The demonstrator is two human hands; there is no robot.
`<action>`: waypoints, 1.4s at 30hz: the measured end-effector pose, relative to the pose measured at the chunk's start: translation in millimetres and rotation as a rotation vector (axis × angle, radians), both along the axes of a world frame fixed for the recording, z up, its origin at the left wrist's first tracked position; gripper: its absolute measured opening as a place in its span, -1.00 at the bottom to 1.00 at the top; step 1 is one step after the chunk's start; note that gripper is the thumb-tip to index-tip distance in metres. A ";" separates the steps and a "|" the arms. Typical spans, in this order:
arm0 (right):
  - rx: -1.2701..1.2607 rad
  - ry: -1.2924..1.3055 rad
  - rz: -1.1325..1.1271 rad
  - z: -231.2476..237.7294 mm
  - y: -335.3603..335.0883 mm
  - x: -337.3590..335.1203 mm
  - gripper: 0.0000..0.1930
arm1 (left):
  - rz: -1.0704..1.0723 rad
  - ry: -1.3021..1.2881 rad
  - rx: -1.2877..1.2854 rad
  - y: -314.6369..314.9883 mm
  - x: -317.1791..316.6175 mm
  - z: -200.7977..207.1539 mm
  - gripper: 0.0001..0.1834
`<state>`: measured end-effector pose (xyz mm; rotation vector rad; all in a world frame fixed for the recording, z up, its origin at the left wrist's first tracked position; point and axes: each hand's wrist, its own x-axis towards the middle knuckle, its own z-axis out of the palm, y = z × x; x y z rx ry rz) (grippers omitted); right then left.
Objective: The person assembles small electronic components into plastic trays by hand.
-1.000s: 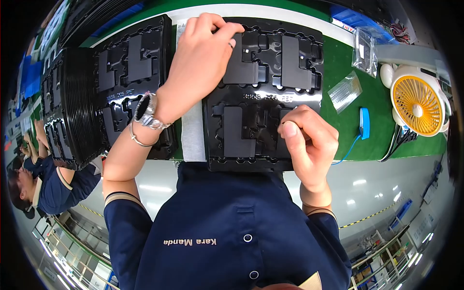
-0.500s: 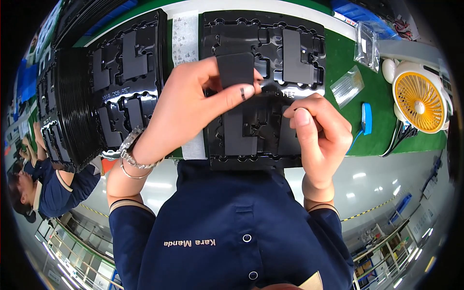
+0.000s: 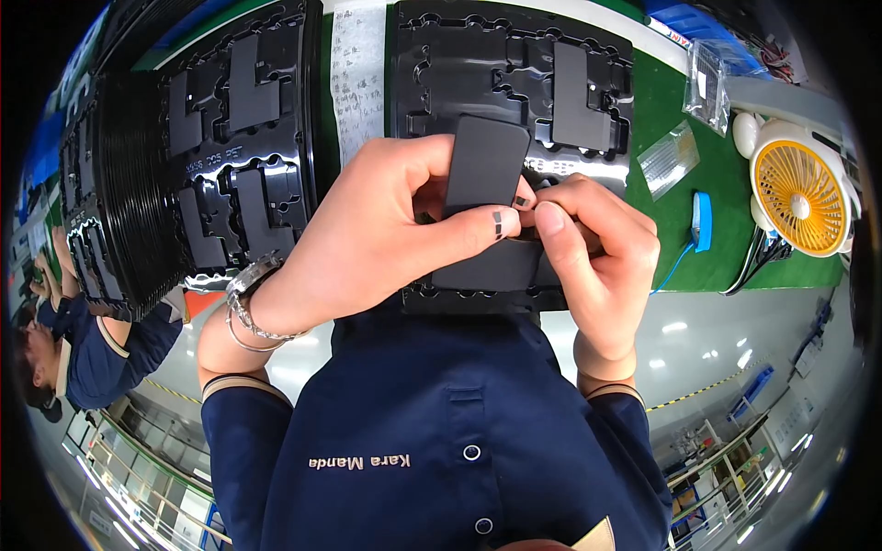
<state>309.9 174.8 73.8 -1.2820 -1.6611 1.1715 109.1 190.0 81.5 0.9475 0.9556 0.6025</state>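
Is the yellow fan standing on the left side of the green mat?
No, the yellow fan stands at the right edge of the green mat.

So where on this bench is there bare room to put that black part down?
Bare green mat shows right of the black tray, between the clear bag and blue gadget. A narrow paper strip lies between the two trays. Left is crowded with stacked trays; the fan fills the far right.

Held part (image 3: 484, 165) over near tray (image 3: 514, 83); second tray (image 3: 239, 147) left, fan (image 3: 802, 195) right.
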 end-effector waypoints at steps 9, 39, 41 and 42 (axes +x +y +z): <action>-0.012 -0.040 0.032 3.8 1.5 -0.9 -0.94 | -0.067 0.147 0.062 -1.3 -0.3 2.6 -0.81; -0.094 -0.044 -0.080 -8.1 0.7 5.3 -0.87 | 0.025 -0.049 -0.033 -2.6 0.8 -4.8 -0.75; -0.093 0.091 -0.096 -10.2 1.2 5.7 -0.88 | 0.055 -0.109 -0.021 -2.8 1.6 -4.8 -0.72; -0.160 0.180 -0.066 -9.9 2.0 6.2 -0.90 | 0.053 -0.124 -0.042 -2.5 1.3 -4.6 -0.68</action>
